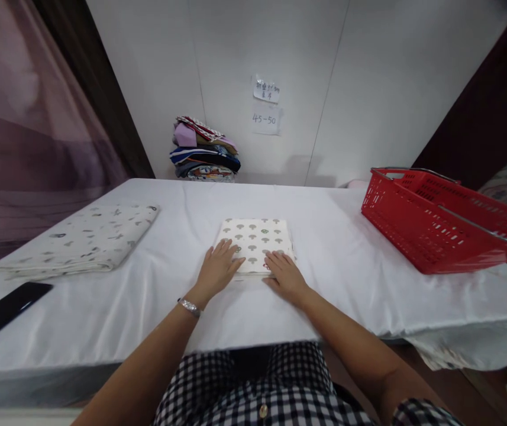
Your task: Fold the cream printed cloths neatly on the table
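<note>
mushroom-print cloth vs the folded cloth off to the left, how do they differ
The mushroom-print cloth has motifs in neat rows; the left-side cloth has scattered ones. The mushroom-print cloth is folded smaller than the left-side cloth. The left hand and right hand rest on the mushroom-print cloth, neither on the left-side cloth. Both are whitish, folded flat.

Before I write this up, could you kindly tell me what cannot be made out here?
In the head view:
Folded mushroom-print cloth: patches hidden under the left hand and right hand.
Red basket: floor hidden by its near side, right end cut off by the right edge.
Black flat object: cut off by the left edge.
Upper wall note: some writing too small and blurred.
Fabric stack: base hidden behind the table's far edge.
</note>
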### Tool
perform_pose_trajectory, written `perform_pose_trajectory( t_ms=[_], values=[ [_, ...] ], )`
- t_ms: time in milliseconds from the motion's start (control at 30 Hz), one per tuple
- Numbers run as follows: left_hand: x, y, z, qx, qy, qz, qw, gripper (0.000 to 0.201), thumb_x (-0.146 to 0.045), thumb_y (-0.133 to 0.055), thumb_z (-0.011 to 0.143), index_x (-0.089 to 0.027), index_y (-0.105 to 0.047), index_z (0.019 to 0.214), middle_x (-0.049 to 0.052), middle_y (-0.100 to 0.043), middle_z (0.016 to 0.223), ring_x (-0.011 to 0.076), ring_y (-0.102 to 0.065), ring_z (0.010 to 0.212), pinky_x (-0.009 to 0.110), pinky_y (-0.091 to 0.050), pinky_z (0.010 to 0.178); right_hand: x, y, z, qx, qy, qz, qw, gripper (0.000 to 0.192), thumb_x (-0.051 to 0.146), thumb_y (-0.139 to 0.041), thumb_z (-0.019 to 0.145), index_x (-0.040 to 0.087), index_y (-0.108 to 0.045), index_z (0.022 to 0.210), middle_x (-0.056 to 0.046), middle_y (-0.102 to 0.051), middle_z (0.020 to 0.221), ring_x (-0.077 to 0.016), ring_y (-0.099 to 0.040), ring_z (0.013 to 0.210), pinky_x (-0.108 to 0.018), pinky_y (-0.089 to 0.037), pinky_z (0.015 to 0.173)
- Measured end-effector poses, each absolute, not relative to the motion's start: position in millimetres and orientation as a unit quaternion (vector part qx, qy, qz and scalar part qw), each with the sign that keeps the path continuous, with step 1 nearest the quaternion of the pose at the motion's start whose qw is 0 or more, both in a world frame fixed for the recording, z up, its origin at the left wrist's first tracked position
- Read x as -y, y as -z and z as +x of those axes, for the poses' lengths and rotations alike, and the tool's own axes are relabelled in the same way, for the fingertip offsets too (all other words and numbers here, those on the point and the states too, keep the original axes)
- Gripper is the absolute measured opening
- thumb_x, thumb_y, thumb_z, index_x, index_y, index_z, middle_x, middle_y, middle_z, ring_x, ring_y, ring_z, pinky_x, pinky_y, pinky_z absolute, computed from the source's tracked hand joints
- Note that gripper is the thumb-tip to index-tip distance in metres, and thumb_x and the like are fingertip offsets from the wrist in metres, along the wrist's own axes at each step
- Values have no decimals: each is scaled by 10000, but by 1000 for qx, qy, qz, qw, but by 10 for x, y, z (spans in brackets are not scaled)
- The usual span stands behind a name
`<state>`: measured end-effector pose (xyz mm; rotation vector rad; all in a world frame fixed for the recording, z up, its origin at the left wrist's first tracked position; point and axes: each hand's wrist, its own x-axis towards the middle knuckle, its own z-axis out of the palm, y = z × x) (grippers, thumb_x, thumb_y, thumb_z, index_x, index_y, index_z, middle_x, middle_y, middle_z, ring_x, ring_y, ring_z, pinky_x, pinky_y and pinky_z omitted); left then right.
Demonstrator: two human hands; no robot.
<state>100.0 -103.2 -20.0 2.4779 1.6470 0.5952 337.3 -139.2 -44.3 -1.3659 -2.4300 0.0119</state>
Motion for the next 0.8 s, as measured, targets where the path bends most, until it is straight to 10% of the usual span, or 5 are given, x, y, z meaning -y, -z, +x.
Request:
perform_pose_trajectory(
  t_ms=[800],
  values=[
    [603,196,1035,-596,-165,778,112,570,-575,-360,874,-245,-462,1327,112,-323,1495,292,-234,1396,545,-192,1098,513,349,3202,768,-69,-628,106,728,604,-272,907,98,-308,1429,-146,-217,1526,-294,-132,1411,-432,-122,1118]
  ],
)
